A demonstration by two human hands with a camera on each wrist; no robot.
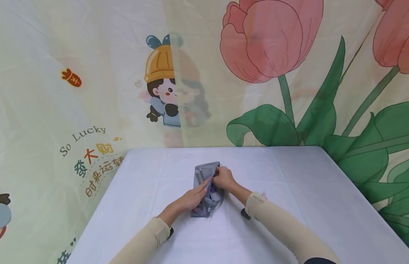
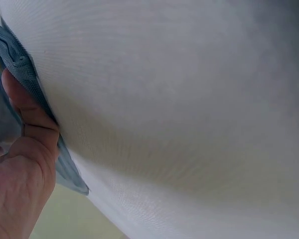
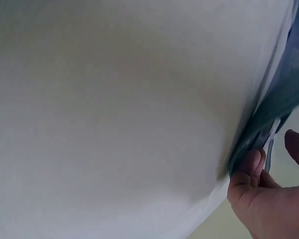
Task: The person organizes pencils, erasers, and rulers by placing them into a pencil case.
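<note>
A grey mesh pencil case [image 1: 206, 189] lies on the white-covered bench [image 1: 290, 220], pens showing dimly through its side. The left hand [image 1: 192, 198] rests on the case with fingers laid along it. The right hand [image 1: 224, 178] grips its upper right edge, fingers curled. Both arms wear beige sleeves. Behind hangs a printed cloth [image 1: 92, 73] with tulips and a cartoon child.
</note>
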